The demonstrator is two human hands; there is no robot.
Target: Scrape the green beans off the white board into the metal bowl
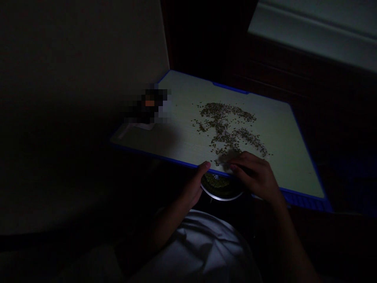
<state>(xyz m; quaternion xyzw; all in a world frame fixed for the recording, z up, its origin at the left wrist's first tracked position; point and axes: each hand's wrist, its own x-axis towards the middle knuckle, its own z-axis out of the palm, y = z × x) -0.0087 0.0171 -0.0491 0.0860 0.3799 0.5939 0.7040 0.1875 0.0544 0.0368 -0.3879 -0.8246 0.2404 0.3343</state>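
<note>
A white board [188,94] with a blue rim lies tilted across the view in dim light. Small dark seeds or grains [220,129] are scattered over its middle. My left hand [196,184] is closed at the near edge, thumb on top of the blue rim and the other fingers mostly hidden below. Over the grains nearest that edge, my right hand [255,173] pinches a thin, dark, slender tool whose exact kind I cannot make out. Partly under the edge, between both hands, sits a round bowl [222,198] with a shiny rim, holding greenish grains.
A pixelated dark object [147,104] stands on the board's left corner. A plain wall [82,59] borders the left side. A pale ledge [318,31] runs across the upper right. White cloth [206,243] covers my lap. Deep shadow hides the surroundings.
</note>
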